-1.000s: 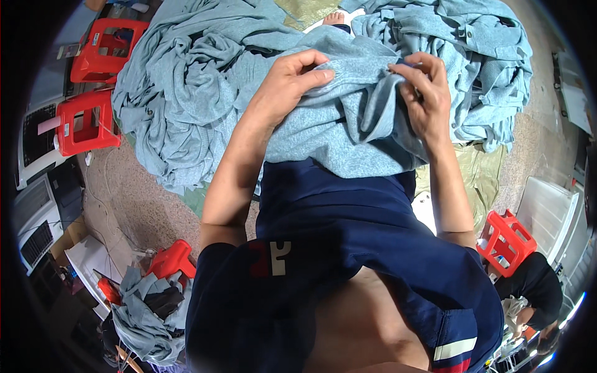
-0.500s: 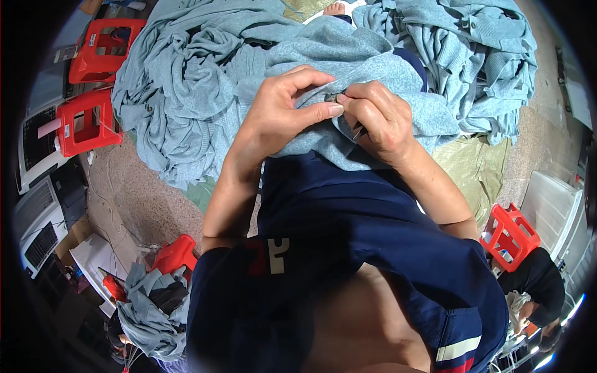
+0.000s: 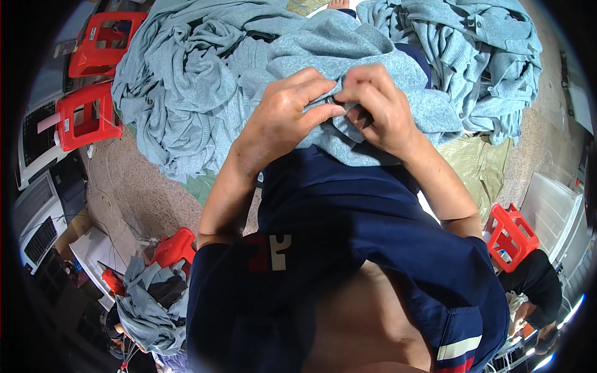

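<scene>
A light blue-grey knitted garment [image 3: 348, 53] lies bunched across my lap. My left hand [image 3: 289, 112] pinches its edge between thumb and fingers. Close beside it, my right hand [image 3: 382, 112] is curled, its thumb and forefinger tips at the same spot on the knit; the forefinger is slightly blurred. Under the right fingers, against the palm, sits a small dark pointed tool [image 3: 365, 118] whose kind I cannot make out. Between the two hands a small dark round piece, perhaps a button [image 3: 329, 99], shows at the garment edge, partly covered by fingers.
Piles of matching knitwear lie at left [image 3: 186, 93] and right [image 3: 460, 56], partly over a greenish sheet [image 3: 482, 168]. Red plastic stools [image 3: 90, 118] stand at the left, with another stool [image 3: 510, 236] at right. A person in black [image 3: 535, 286] sits at lower right.
My right hand's fingers have lifted slightly and shifted at the garment edge. My left hand keeps its pinch, almost in place. The view has shifted a little.
</scene>
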Action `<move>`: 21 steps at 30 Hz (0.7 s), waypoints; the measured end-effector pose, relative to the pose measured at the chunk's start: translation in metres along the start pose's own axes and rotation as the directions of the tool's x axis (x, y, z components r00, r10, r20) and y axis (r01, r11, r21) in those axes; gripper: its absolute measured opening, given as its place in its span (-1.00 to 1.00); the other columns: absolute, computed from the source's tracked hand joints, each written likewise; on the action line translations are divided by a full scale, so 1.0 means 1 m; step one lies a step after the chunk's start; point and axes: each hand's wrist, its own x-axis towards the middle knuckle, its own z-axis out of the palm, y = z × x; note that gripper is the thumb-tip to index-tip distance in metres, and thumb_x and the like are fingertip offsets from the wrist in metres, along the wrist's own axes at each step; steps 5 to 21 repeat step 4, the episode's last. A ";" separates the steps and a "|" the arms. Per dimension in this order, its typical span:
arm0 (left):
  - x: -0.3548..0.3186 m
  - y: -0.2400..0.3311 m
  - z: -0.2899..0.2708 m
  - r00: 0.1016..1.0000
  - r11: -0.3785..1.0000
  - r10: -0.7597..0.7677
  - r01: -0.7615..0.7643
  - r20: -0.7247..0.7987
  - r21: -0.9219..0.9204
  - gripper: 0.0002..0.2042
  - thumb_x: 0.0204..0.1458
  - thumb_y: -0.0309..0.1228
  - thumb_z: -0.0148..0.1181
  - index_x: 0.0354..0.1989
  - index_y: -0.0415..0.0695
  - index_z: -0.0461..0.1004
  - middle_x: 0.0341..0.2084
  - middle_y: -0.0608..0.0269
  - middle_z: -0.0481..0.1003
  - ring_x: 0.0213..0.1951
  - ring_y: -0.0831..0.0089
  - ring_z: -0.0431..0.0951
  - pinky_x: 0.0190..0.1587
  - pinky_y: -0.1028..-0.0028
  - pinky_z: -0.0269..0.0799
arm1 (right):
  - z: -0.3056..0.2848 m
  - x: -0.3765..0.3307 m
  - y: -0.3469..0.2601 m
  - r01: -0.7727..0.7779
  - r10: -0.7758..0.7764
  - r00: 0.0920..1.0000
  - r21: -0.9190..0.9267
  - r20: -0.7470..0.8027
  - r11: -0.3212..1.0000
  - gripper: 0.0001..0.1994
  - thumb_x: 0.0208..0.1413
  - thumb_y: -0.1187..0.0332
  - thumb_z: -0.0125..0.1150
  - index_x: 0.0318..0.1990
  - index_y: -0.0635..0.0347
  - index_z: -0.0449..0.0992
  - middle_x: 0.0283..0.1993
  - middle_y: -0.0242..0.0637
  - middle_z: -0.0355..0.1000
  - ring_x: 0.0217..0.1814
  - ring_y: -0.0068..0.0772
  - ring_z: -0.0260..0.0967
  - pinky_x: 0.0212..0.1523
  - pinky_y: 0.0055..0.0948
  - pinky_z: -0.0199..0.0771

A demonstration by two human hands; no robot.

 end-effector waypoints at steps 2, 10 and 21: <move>-0.001 0.000 -0.001 0.995 0.984 0.080 -0.087 0.052 0.157 -0.75 -0.05 -0.49 0.27 -0.18 -0.32 0.48 -0.41 0.09 0.47 -0.38 0.24 0.51 -0.37 0.37 0.41 | 0.000 0.008 -0.004 -0.182 0.183 0.983 0.132 -0.001 0.974 -0.56 -0.26 0.68 0.24 -0.12 0.18 0.39 -0.08 -0.17 0.33 -0.30 -0.19 0.44 -0.37 -0.39 0.50; -0.001 0.002 0.001 0.999 0.987 0.011 -0.017 0.037 0.160 -0.74 -0.01 -0.48 0.24 -0.15 -0.30 0.48 -0.37 0.05 0.49 -0.31 0.26 0.53 -0.32 0.36 0.41 | -0.003 0.006 -0.002 -0.261 0.246 0.961 0.127 0.126 0.957 -0.44 -0.24 0.67 0.24 0.02 0.11 0.30 -0.04 -0.18 0.34 -0.27 -0.16 0.44 -0.31 -0.37 0.50; -0.001 0.002 0.001 0.999 0.987 0.011 -0.017 0.037 0.160 -0.74 -0.01 -0.48 0.24 -0.15 -0.30 0.48 -0.37 0.05 0.49 -0.31 0.26 0.53 -0.32 0.36 0.41 | -0.003 0.006 -0.002 -0.261 0.246 0.961 0.127 0.126 0.957 -0.44 -0.24 0.67 0.24 0.02 0.11 0.30 -0.04 -0.18 0.34 -0.27 -0.16 0.44 -0.31 -0.37 0.50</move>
